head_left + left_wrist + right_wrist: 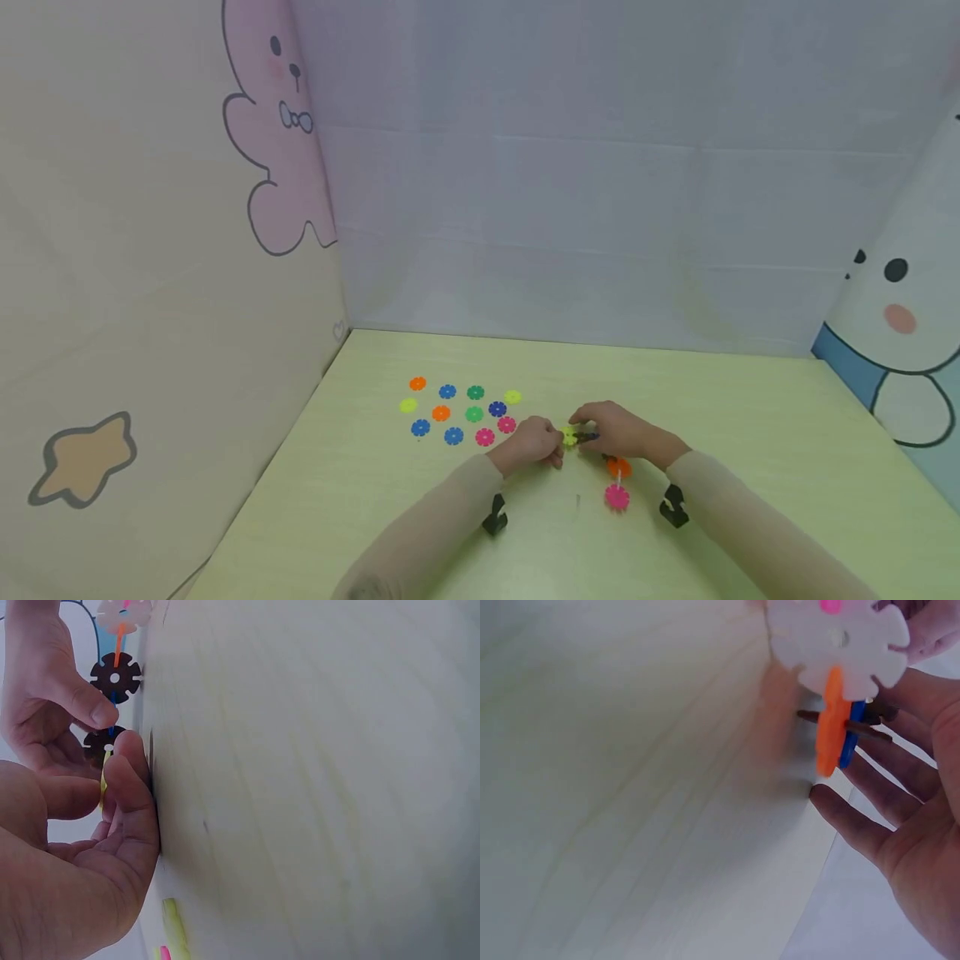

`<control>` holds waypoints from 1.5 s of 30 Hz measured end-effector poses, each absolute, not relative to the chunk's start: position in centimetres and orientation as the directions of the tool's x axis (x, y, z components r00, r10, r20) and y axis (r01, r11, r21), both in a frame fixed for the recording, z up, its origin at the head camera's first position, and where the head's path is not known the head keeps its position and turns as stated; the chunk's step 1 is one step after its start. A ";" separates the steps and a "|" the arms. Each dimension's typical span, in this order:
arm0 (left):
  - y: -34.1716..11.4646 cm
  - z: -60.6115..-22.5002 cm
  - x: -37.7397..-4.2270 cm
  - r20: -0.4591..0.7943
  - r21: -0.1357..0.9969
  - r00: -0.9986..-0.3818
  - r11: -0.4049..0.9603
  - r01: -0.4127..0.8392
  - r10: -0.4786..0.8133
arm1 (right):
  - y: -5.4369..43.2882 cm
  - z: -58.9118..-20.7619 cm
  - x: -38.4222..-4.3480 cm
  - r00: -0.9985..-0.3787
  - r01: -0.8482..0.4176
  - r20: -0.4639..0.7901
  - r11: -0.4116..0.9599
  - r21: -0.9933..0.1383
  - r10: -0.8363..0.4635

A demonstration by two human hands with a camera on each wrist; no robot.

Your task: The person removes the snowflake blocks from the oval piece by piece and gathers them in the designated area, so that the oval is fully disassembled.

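My left hand (531, 442) pinches a yellow notched snowflake disc (569, 436) between thumb and fingers. That disc meets a dark notched disc (96, 747) at the end of a chain of interlocked discs. My right hand (617, 429) holds the chain near this end, its thumb by a blue disc (853, 735) in the chain. Toward the front, the chain runs on through another dark disc (115, 677), an orange disc (830, 724), a white disc (840, 641) and a pink disc (617, 497). Fingers partly cover the joint at the yellow disc.
Several loose notched discs lie flat on the table (315, 517) left of my hands, among them a green disc (474, 414), a pink disc (485, 437) and a yellow disc (513, 397). Cloth-covered walls (585, 208) stand behind the table and at both sides.
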State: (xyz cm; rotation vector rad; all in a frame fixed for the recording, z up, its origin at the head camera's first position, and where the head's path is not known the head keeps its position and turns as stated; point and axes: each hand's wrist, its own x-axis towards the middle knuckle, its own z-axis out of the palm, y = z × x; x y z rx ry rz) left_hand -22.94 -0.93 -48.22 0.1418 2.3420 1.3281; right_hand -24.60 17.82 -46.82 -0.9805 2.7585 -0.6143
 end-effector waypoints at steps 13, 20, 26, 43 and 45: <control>-1.6 -48.1 -23.2 -0.336 0.832 -0.889 0.541 -0.126 0.310 | 18.7 -47.0 -24.5 -0.770 -0.568 -0.040 0.713 -0.411 -0.637; -1.9 -48.3 -23.3 -0.333 0.850 -0.888 0.508 -0.137 0.316 | 18.8 -47.0 -24.8 -0.753 -0.597 -0.012 0.690 -0.410 -0.658; -1.9 -48.2 -23.3 -0.325 0.855 -0.890 0.502 -0.133 0.319 | 18.7 -46.8 -24.6 -0.751 -0.600 -0.006 0.685 -0.413 -0.660; -1.3 -48.4 -24.0 -0.293 0.892 -0.918 0.423 -0.161 0.267 | 18.8 -47.0 -24.8 -0.744 -0.608 0.020 0.663 -0.437 -0.668; -1.4 -48.6 -24.0 -0.277 0.901 -0.920 0.407 -0.149 0.277 | 18.8 -47.0 -24.8 -0.741 -0.610 0.023 0.658 -0.442 -0.671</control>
